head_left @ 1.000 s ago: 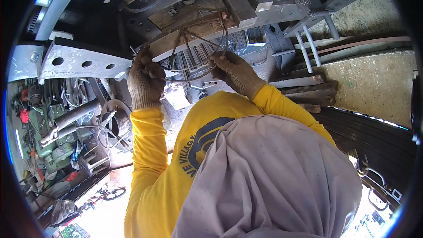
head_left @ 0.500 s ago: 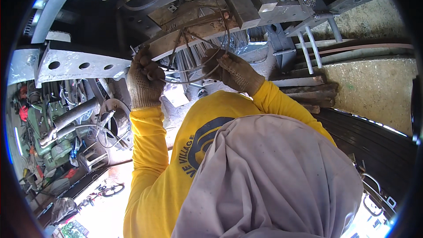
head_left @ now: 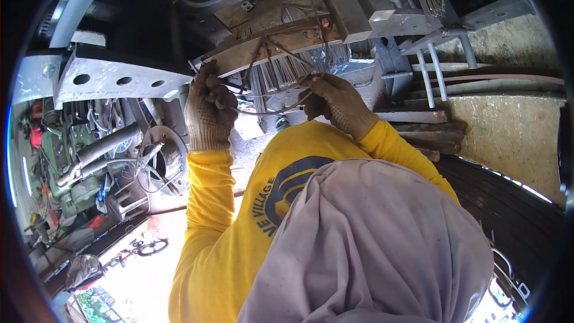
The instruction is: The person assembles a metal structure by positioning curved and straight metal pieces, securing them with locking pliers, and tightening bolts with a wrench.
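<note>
Both my hands wear brown knitted work gloves with dotted palms. My left hand (head_left: 209,104) is closed round one end of a thin curved metal rod (head_left: 272,112), close to the end of a holed steel bar. My right hand (head_left: 339,104) pinches the same rod at its other side, thumb and fingers together. The rod bows between them in a loop, and a further thin strand rises from the right hand. Just beyond the hands lies a rusty flat steel beam (head_left: 272,46) with several short rods fixed on it. The rod's ends are hidden by the gloves.
A holed steel bar (head_left: 122,79) stands left of my left hand. Bundled thin rods (head_left: 281,75) lie behind the beam. Thick steel beams (head_left: 353,6) rise at the upper right, with two upright bars (head_left: 431,75) below them. A round metal flange (head_left: 161,161) and green machinery (head_left: 66,161) are at left.
The whole view has shifted slightly, so hands and frame sit further right. My right hand has moved a little away from the left along the rod. Both hands keep hold of it.
</note>
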Motion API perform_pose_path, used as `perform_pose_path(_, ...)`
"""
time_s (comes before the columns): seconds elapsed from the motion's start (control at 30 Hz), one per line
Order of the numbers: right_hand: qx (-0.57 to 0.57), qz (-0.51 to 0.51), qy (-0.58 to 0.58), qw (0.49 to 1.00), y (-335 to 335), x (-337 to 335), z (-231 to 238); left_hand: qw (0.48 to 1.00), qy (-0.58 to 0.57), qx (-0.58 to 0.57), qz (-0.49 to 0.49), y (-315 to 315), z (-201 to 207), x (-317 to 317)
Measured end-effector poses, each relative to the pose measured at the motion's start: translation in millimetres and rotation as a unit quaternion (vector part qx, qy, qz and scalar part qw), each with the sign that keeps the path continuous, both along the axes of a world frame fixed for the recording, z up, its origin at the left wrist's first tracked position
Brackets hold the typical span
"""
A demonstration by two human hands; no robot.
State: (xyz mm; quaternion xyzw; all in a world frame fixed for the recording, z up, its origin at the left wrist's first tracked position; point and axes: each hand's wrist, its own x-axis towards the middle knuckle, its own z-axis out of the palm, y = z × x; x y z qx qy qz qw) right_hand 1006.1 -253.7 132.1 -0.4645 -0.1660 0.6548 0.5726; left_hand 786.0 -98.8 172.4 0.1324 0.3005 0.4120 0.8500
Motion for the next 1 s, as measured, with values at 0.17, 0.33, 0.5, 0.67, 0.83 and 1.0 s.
perform_pose_path(0.17,-0.002,0.01,0.007,1.0,-1,-1,1,0.998,0.059,0.018,0.03,-13,11,4)
perform_pose_path(0.33,-0.021,-0.019,0.028,0.999,-1,-5,6,0.993,0.088,0.078,0.016,-17,2,1)
perform_pose_path(0.5,-0.017,-0.015,-0.009,1.0,-1,-5,3,0.996,0.045,0.076,-0.012,-10,-8,-7)
perform_pose_path(0.67,-0.025,-0.013,-0.001,1.0,-2,-6,6,0.994,0.081,0.077,0.012,-19,0,0)
perform_pose_path(0.83,-0.019,-0.018,0.006,1.0,-2,-6,5,0.995,0.071,0.073,0.003,-15,-4,-1)
perform_pose_path(1.0,-0.011,0.005,-0.006,1.0,-4,-2,5,0.998,0.045,0.038,0.024,-16,-5,0)
